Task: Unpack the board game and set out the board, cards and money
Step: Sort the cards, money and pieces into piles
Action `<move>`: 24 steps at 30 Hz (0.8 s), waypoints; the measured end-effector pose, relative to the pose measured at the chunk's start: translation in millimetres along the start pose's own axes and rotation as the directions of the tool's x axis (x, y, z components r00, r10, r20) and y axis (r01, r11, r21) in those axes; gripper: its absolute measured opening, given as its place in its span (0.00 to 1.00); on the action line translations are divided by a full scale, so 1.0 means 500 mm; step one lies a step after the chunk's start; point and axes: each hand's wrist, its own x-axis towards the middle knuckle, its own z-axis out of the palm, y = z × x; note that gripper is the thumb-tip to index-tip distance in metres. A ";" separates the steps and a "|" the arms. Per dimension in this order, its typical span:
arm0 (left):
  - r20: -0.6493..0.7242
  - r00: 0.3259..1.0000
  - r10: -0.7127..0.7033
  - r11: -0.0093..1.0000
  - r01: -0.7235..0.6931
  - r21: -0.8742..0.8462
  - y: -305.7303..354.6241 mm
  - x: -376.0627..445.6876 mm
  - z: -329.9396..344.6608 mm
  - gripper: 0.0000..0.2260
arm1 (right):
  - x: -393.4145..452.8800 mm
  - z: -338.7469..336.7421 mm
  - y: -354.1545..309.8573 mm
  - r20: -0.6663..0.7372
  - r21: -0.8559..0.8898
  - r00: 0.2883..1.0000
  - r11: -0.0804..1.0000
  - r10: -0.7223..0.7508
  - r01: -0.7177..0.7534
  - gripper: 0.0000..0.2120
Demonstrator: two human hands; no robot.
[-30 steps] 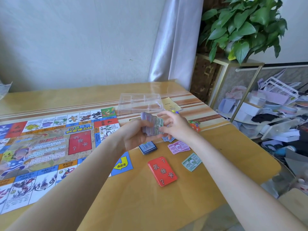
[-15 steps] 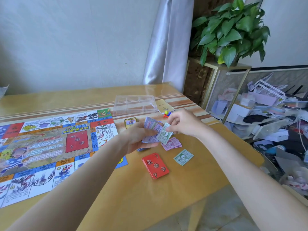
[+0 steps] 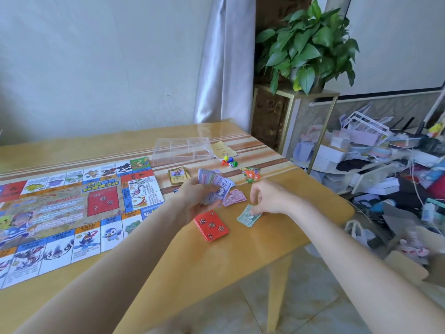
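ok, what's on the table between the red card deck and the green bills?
Nothing: in the head view a bare strip of table separates the red card deck from the green bills, which the right hand's fingers touch.

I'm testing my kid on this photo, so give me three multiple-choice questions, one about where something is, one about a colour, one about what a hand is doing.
1. Where is the clear tray?
A. beyond the board's far right corner
B. on the floor
C. under the red deck

2. What colour are the notes under the right hand?
A. orange
B. green
C. black

3. What is the left hand doing?
A. lying flat on the board
B. gripping a fan of purple notes
C. lifting the tray

Answers:
1 A, it sits past the board.
2 B, the green notes lie there.
3 B, its fingers curl round the purple notes.
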 end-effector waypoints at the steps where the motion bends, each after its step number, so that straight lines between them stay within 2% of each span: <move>1: -0.014 1.000 0.009 1.000 -0.009 -0.008 -0.001 0.001 0.000 0.07 | -0.001 -0.003 -0.001 -0.009 -0.037 1.000 0.999 -0.006 0.005 0.14; 3: -0.035 0.999 0.017 1.000 -0.018 -0.020 0.002 0.003 0.000 0.07 | 0.002 -0.012 -0.013 -0.108 0.007 0.994 0.999 -0.036 0.037 0.14; 5: -0.046 0.999 0.020 0.999 -0.021 -0.026 0.005 0.005 -0.001 0.07 | 0.009 -0.023 -0.034 -0.237 0.291 0.971 0.950 -0.042 0.112 0.12; 7: -0.042 0.999 0.018 1.000 -0.019 -0.020 0.009 0.006 0.000 0.07 | 0.015 -0.032 -0.060 -0.230 0.533 0.972 0.829 -0.052 0.170 0.12; 12: 0.050 0.998 0.024 0.995 -0.019 -0.095 0.024 0.002 -0.008 0.05 | 0.033 -0.031 -0.086 -0.237 0.535 0.969 0.822 -0.074 0.194 0.06; 15: 0.092 0.995 0.033 0.990 -0.020 -0.141 0.034 0.006 -0.023 0.08 | 0.041 -0.034 -0.090 -0.232 0.596 0.970 0.777 -0.075 0.202 0.04; 24: 0.035 0.998 0.050 0.997 -0.047 -0.059 0.041 0.027 -0.044 0.07 | 0.066 -0.041 -0.096 -0.148 0.659 0.977 0.721 -0.156 0.215 0.07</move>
